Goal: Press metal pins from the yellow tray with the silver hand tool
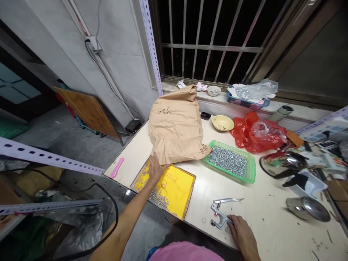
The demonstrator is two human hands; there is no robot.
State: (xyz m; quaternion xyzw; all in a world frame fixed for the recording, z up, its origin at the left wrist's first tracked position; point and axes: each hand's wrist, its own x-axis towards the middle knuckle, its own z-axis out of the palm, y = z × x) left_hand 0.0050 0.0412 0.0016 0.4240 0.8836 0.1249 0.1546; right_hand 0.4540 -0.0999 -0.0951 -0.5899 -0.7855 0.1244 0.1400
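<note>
My left hand (156, 168) is closed on the lower left corner of a large brown paper bag (176, 127), which has handwritten marks. Beneath that hand lies a shallow tray with a yellow bottom (179, 188); small metal pieces (159, 198), like screws or pins, are heaped along its left and near sides. My right hand (243, 233) rests on the table with its fingers curled round a handle of silver snap pliers (221, 217). The pliers lie with their jaws apart and one long arm raised. Part of the right fingers' grip is hidden.
Right of the bag stands a green basket (252, 170) full of small metal pieces. Behind are a yellow bowl (223, 123) and red plastic bags (252, 134). A steel mug (307, 209) stands at right, a pink tool (116, 167) at left. Purple shelf posts (51, 157) flank the table.
</note>
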